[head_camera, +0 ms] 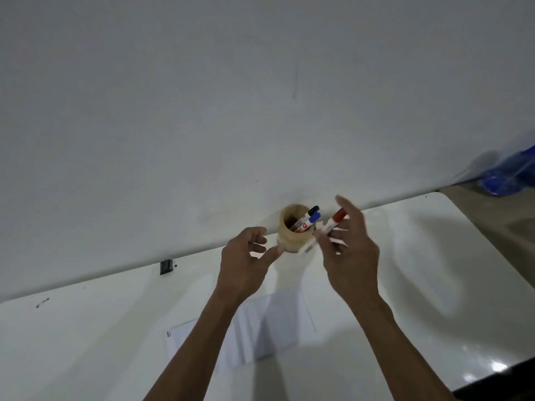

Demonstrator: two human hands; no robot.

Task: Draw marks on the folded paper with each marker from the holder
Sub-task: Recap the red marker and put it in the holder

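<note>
A round tan wooden holder [291, 240] stands at the table's far edge against the wall, with a blue-capped marker [312, 219] and a black-capped marker [313, 210] leaning inside it. My right hand [351, 256] holds a red-capped white marker [333, 225] just right of the holder, tilted, cap up. My left hand [246, 263] is open beside the holder's left side, its thumb tip touching or nearly touching the holder's wall. The white folded paper [278, 325] lies on the table below both hands, partly covered by my forearms.
The white table [434, 285] runs along a white wall [260, 111]. A small black clip-like object [166, 267] sits at the wall edge to the left. Blue plastic [509, 175] lies beyond the table's right corner. A dark edge shows at bottom right.
</note>
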